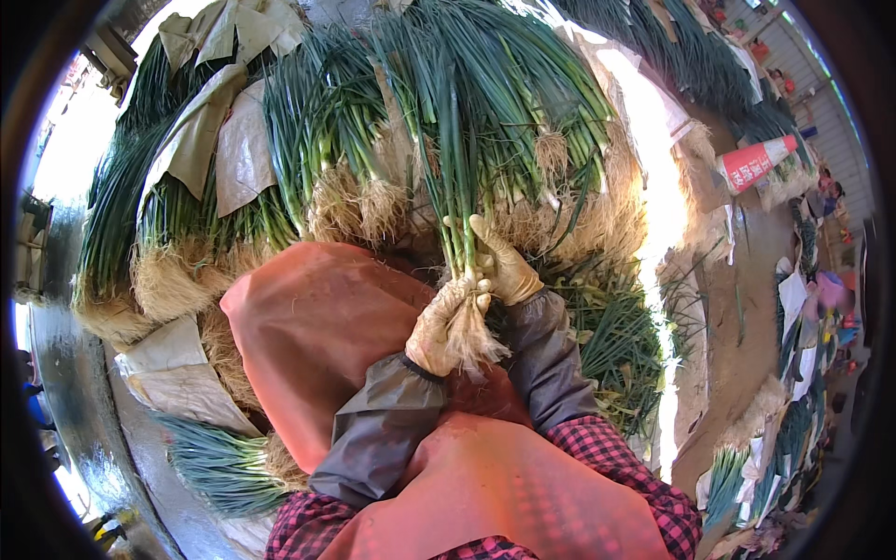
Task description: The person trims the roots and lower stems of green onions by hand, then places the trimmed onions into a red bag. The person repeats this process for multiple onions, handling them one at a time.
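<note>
A small bunch of green onions (458,189) stands upright before me, leaves away from me and pale roots towards my apron. My left hand (441,325), in a soiled cream glove, is closed round the bunch just above its roots. On the right side of the stalks is my right hand (505,262), gloved too, its thumb raised along them and its fingers touching the lower stalks; part of its fingers is hidden behind the bunch. Directly beyond lie large heaps of green onions (532,84) with tangled roots. A red apron (329,315) covers my lap.
Loose leaf trimmings (616,336) lie to the right of my right arm. Sacking sheets (245,147) cover heaps at the left; another bundle (224,462) lies at lower left. A red and white cone (756,164) and more onion rows are at right, with people far off.
</note>
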Available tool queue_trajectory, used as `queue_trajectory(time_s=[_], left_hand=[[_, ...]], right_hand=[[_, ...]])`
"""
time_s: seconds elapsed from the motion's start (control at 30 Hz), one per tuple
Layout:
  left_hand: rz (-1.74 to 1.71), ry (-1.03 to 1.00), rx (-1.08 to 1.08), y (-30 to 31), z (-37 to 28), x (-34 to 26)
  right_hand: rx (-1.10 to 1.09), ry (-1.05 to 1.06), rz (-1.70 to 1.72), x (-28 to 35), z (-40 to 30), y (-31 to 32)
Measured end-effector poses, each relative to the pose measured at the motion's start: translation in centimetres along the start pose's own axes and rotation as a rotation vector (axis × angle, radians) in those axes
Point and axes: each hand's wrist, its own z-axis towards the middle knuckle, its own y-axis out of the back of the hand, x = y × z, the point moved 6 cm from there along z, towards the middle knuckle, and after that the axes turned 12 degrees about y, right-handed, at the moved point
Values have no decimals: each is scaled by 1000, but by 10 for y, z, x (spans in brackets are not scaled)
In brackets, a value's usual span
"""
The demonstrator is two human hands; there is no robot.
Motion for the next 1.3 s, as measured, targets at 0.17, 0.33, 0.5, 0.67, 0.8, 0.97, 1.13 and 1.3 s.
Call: queue_trajectory(time_s=[0.17, 0.33, 0.5, 0.67, 0.8, 0.97, 1.13, 1.3], left_hand=[[-270, 132, 210, 6, 2, 8], [-405, 148, 242, 19, 4, 11], [-298, 62, 154, 16, 12, 5], [-242, -124, -64, 29, 15, -10], [143, -323, -297, 15, 10, -5], [559, -441, -350, 25, 9, 13], [608, -529, -416, 32, 9, 11], [295, -447, -306, 28, 5, -2]], right_hand=[[-205, 136, -266, 3, 7, 13], [-381, 404, -844, 21, -24, 6], [-492, 584, -1398, 25, -78, -6], [-603, 482, -1351, 25, -136, -5], [-591, 70, -2380, 30, -170, 98], [-335, 224, -1060, 14, -72, 3], [-295, 412, -2118, 12, -52, -4], [108, 893, -2303, 3, -100, -57]])
